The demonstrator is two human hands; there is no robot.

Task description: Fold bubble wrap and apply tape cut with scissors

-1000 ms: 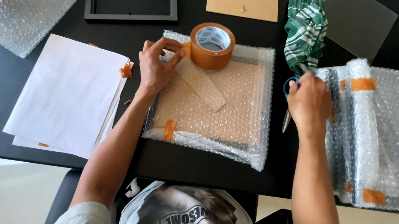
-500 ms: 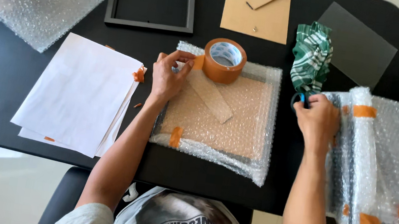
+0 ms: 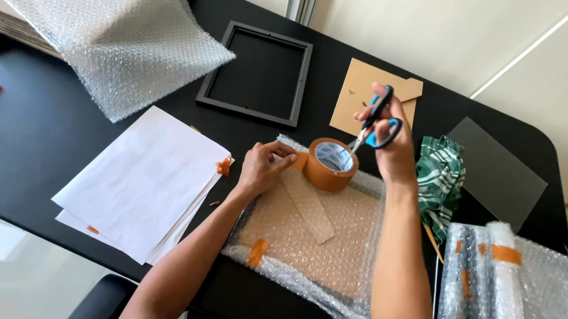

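An orange-brown tape roll (image 3: 329, 164) lies flat at the 12 o'clock edge of a bubble-wrapped flat package (image 3: 309, 243) – orange strips hold its wrap. Blue-handled scissors (image 3: 375, 123) point down at the roll's 1 o'clock side.

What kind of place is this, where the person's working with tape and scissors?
Probably a home packing table: loose bubble wrap, an empty picture frame, and a stack of wrapped parcels beside the one being taped.

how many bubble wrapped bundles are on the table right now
2. One bubble-wrapped bundle lies under the hands with the tape roll on it; a stack of wrapped bundles sits at the right edge, possibly holding several.
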